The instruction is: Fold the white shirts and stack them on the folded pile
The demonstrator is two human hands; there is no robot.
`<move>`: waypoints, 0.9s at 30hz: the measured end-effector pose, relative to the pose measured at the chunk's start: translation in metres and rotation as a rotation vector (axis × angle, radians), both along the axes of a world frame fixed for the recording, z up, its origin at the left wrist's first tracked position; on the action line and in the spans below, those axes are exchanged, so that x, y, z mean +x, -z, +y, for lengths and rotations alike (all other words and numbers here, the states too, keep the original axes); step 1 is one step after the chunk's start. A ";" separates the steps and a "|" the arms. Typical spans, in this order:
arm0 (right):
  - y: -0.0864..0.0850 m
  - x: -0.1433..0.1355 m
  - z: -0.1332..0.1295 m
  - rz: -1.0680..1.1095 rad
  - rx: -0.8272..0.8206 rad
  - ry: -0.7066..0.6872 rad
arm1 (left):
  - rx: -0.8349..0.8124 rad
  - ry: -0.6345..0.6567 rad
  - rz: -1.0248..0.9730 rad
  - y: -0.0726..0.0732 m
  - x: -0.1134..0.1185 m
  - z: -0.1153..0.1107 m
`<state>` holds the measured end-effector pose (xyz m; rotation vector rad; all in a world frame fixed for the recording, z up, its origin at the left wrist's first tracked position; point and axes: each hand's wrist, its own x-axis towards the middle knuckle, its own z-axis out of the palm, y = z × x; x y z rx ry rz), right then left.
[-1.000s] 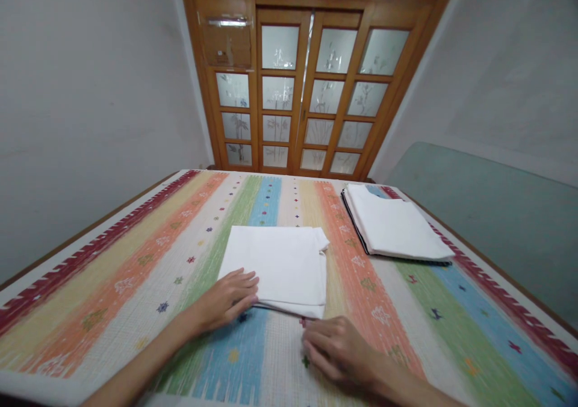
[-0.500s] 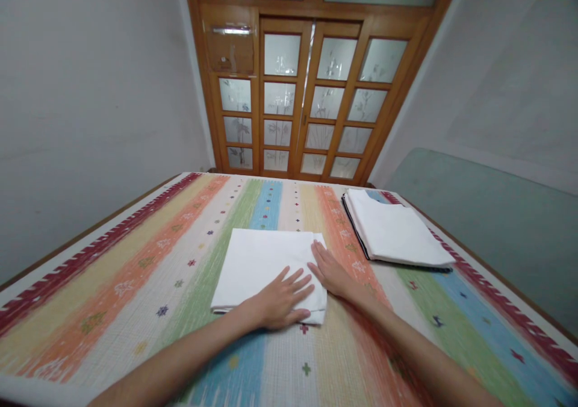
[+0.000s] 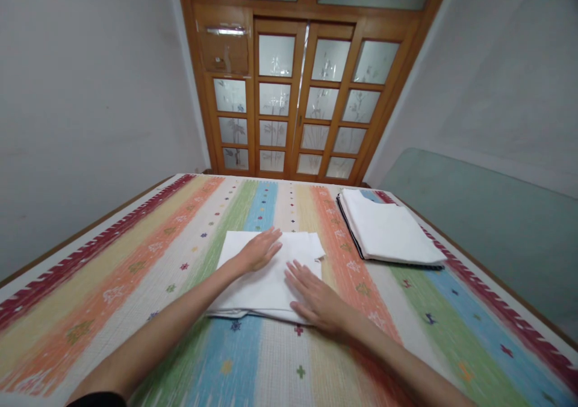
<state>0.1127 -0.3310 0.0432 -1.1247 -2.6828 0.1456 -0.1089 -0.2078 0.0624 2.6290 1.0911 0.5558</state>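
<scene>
A folded white garment (image 3: 266,289) lies flat in front of me, its near edge slightly uneven. My left hand (image 3: 261,251) rests on its upper middle with the fingers stretched out to the right. Flat over the lower right part of the cloth is my right hand (image 3: 316,295), fingers extended and a little apart. Something small, perhaps a label, shows at the garment's right edge. Neither hand grasps anything.
A stack of folded clothes (image 3: 388,229), white on top with a dark layer below, lies at the back right. Beneath everything is a striped, multicoloured bed cover (image 3: 180,262). A pale green board (image 3: 478,214) stands along the right side. Wooden glazed doors (image 3: 298,100) are behind.
My left hand has moved up and left across the garment. My right hand has come down and left from the right edge onto its lower right part.
</scene>
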 end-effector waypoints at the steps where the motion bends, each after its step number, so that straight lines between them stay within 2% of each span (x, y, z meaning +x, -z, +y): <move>1: -0.003 -0.007 -0.006 -0.011 -0.038 -0.054 | 0.001 -0.037 0.048 0.005 -0.003 0.011; 4: -0.001 -0.018 -0.021 -0.036 -0.080 -0.114 | -0.013 -0.119 0.158 0.021 -0.014 0.032; 7: 0.012 -0.017 -0.029 -0.027 -0.005 -0.094 | 0.027 -0.145 0.148 0.031 -0.021 0.041; 10: 0.026 -0.006 -0.027 -0.002 0.098 -0.076 | 0.069 -0.161 0.148 0.028 -0.023 0.041; 13: 0.031 0.014 -0.015 -0.012 0.156 -0.035 | 0.047 -0.219 0.169 0.018 -0.028 0.038; 16: 0.028 0.044 0.006 0.025 0.181 0.129 | -0.090 -0.343 0.142 0.006 -0.037 0.031; 19: 0.026 0.075 0.027 0.232 0.187 0.409 | -0.360 -0.403 0.088 -0.003 -0.050 0.015; 21: 0.028 0.088 0.031 0.455 0.104 0.569 | -0.623 -0.364 0.067 -0.005 -0.057 0.000; 24: 0.032 0.088 0.021 0.785 -0.194 0.670 | -0.969 -0.292 -0.005 -0.003 -0.062 -0.025; 25: 0.032 0.084 0.015 0.876 -0.310 0.674 | -1.019 -0.298 -0.046 -0.002 -0.062 -0.032; 27: 0.028 0.074 0.004 1.041 -0.512 0.675 | -0.983 -0.356 -0.158 0.001 -0.061 -0.042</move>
